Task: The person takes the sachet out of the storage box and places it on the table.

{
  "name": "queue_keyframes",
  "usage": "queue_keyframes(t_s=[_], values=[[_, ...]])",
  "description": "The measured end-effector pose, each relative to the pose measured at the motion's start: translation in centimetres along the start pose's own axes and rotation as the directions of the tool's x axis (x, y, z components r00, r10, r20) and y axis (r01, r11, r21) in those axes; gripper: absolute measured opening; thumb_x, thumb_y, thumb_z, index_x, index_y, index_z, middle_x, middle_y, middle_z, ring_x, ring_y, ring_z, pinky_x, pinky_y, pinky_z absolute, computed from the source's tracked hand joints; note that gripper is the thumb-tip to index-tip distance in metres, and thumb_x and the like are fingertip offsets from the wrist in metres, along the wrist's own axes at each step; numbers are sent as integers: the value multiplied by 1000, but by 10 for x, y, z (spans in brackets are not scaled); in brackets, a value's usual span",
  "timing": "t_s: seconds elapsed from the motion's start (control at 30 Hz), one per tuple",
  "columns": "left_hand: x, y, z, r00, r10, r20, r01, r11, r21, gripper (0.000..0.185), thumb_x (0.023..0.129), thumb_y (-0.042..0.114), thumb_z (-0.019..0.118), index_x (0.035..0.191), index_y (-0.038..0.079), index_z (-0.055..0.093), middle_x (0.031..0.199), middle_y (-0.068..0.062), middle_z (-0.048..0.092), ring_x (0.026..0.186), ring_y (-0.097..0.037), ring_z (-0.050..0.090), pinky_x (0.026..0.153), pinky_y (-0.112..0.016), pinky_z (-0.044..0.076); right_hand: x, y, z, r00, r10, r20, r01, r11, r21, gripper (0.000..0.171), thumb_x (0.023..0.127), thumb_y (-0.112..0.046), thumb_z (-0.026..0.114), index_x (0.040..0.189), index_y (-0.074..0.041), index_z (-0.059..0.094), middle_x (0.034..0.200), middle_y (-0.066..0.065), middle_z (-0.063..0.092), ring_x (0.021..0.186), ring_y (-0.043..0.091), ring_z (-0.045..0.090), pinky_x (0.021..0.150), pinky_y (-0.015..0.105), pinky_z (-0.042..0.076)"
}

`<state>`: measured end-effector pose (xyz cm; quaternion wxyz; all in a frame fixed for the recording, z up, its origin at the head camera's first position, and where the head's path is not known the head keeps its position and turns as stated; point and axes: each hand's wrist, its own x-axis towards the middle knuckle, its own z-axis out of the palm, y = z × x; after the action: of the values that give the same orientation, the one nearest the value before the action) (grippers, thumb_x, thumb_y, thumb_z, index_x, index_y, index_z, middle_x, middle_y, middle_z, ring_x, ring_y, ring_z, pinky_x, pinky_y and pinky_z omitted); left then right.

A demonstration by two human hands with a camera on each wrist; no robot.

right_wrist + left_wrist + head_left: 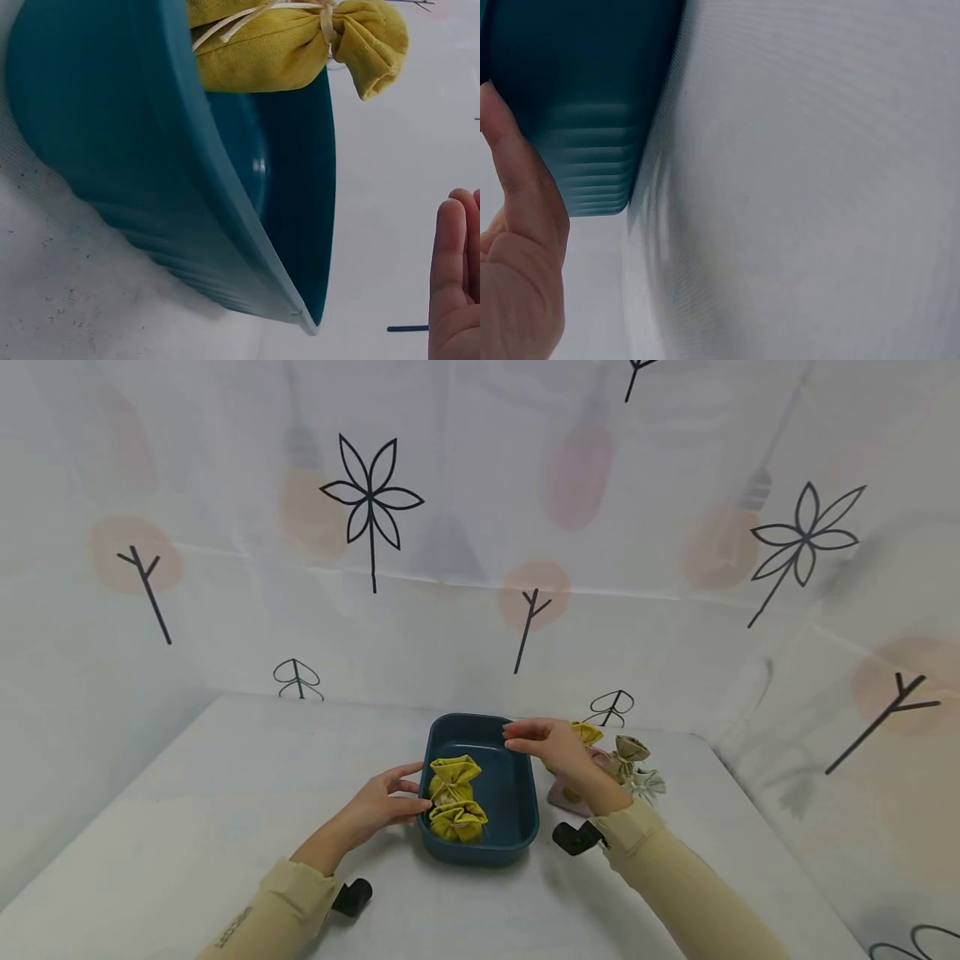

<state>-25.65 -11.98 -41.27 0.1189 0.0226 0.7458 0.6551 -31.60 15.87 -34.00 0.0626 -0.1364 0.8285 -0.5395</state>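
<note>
White table (225, 827) is covered by cloth; teal tray (517, 827) is set mid-table. Tray's left wall is touched by left hand (378, 806), fingers relaxed, nothing gripped. Right hand (551, 747) is held above tray's far right rim, released. Two yellow pouches (455, 797) are seen inside tray, left side

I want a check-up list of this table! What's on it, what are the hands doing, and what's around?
Surface: white table, faintly scuffed.
Job's things: blue tray holding two yellow pouches.
Clutter: more pouches, yellow, pink, tan and pale, right of the tray.
Hands: left hand touches the tray's left side; right hand hovers open over its far right rim.
Cables: nothing seen.
Surroundings: white curtain printed with flowers and twigs.
</note>
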Motion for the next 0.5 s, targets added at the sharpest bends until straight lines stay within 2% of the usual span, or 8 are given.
queue_keyframes(t_s=[0.13, 0.33, 0.5], values=[[0, -1, -1, 1000, 5, 4, -5, 1000, -1, 73, 78, 16, 77, 141, 11, 41, 115, -15, 52, 83, -19, 59, 74, -32, 53, 2, -1, 4, 999, -30, 44, 30, 1000, -3, 36, 84, -21, 71, 116, -5, 65, 111, 5, 65, 107, 20, 57, 98, 44, 39], [0, -3, -2, 1000, 14, 15, -14, 1000, -12, 73, 78, 17, 77, 141, 11, 40, 115, -15, 51, 84, -19, 59, 75, -32, 53, 7, -1, 11, 991, -77, 110, 76, 997, 14, 38, 86, -16, 69, 118, 2, 61, 112, 10, 64, 104, 21, 59, 94, 39, 44], [-1, -4, -2, 1000, 15, 17, -15, 1000, -6, 73, 78, 17, 77, 141, 11, 40, 114, -15, 52, 83, -19, 59, 74, -32, 53, 12, -2, 18, 987, -57, 153, 52, 998, 31, 40, 85, -18, 70, 119, 2, 61, 112, 10, 64, 103, 20, 59, 96, 41, 41]])
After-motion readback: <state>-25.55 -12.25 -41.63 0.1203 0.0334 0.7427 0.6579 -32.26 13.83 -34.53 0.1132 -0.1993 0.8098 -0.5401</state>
